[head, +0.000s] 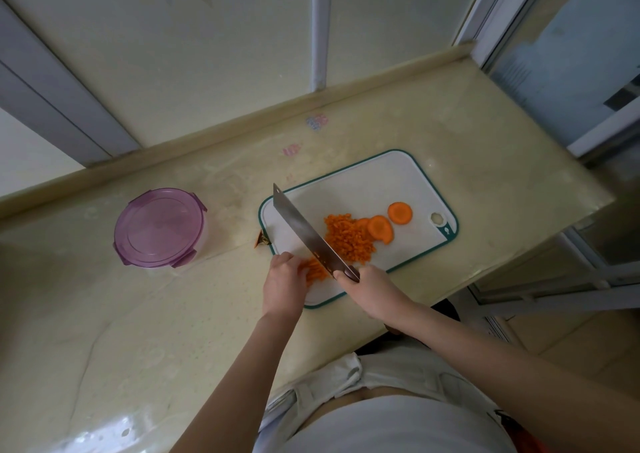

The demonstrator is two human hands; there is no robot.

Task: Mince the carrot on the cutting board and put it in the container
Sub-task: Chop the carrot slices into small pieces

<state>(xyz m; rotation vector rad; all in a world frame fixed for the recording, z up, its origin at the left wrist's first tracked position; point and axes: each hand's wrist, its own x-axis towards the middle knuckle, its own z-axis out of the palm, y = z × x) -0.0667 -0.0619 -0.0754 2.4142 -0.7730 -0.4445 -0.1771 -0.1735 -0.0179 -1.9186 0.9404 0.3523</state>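
Overhead, a pale yellowish countertop [145,314] ran beneath frosted window panes [214,47]. Round container [160,229] stood left of the board, purple lid clipped on; contents not visible. White, teal-edged cutting board [408,182] held a minced carrot heap [349,238] mid-board, with carrot slices [400,212] beside it to the right. Right hand [374,288] was clamped on the cleaver [304,233] handle, blade angled over the board. Left hand [282,279], fingers curled, pressed carrot strips [317,270] at the board's near edge.

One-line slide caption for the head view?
Right hand chops carrot strips with a cleaver while left hand steadies them; container lidded.
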